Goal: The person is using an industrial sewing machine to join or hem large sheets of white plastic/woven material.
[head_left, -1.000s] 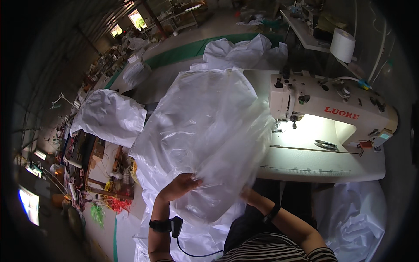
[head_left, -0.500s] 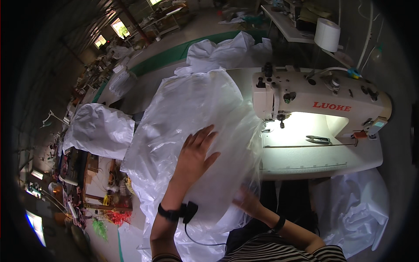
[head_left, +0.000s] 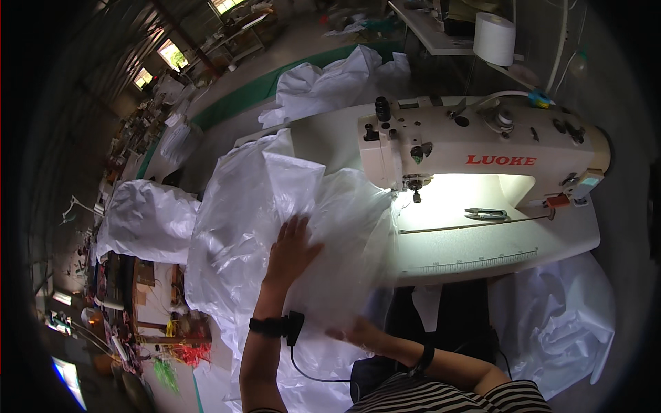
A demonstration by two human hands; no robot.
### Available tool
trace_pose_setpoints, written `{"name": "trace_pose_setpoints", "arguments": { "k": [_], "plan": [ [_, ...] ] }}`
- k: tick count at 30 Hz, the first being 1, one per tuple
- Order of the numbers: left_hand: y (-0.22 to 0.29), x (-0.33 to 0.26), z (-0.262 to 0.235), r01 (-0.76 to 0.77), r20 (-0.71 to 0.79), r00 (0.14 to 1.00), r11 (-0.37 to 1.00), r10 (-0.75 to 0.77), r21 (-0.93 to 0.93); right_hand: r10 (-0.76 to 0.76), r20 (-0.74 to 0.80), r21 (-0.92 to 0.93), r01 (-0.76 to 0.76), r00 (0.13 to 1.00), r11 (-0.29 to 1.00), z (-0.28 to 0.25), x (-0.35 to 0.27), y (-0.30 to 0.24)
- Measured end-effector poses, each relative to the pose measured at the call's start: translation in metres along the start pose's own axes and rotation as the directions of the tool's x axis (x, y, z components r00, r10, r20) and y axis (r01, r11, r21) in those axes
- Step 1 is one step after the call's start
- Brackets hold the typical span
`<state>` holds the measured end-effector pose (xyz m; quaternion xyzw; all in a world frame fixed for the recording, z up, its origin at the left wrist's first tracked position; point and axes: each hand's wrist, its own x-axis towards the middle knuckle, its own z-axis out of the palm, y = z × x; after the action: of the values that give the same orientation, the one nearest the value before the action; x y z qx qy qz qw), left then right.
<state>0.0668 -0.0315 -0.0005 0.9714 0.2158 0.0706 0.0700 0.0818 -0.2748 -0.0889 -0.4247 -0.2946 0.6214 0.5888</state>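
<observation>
Two hands: left hand (head_left: 292, 255) open, fingers extended flat over the white sheet (head_left: 234, 227); right hand (head_left: 357, 335) at its lower part, blurred, so I cannot tell whether it grips.
Sheet: rumpled, partly see-through, across the left of the tabletop (head_left: 564, 237), its right side near the needle end of the sewing machine (head_left: 475, 148); one upper flap is folded over, the lower part hangs in front of the person.
Wrists: a black band on each.
Snips (head_left: 486, 215): on the lit tabletop, beneath the machine's arm.
Thread cone (head_left: 494, 39): white, upright, behind the machine.
White bundle (head_left: 148, 220): left of the sheet.
White heap (head_left: 323, 86): beyond the tabletop.
Red strands (head_left: 191, 352): lower left.
</observation>
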Motion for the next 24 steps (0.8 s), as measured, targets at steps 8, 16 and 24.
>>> {"name": "trace_pose_setpoints", "arguments": {
  "k": [8,16,24],
  "plan": [
    [0.008,-0.036,-0.032,0.349,0.221,0.890,0.907,-0.399,0.235,0.317,-0.106,-0.031,-0.321,0.943,0.946,-0.056,-0.126,-0.003],
    [0.064,-0.038,0.010,-0.257,0.041,0.966,0.944,0.254,0.208,0.285,-0.189,-0.093,-0.306,0.940,0.947,-0.052,-0.175,-0.024],
    [0.052,-0.041,0.014,-0.257,-0.131,0.965,0.923,0.228,-0.286,0.163,-0.314,0.067,-0.150,0.935,0.986,-0.059,-0.184,-0.004]
  ]
}}
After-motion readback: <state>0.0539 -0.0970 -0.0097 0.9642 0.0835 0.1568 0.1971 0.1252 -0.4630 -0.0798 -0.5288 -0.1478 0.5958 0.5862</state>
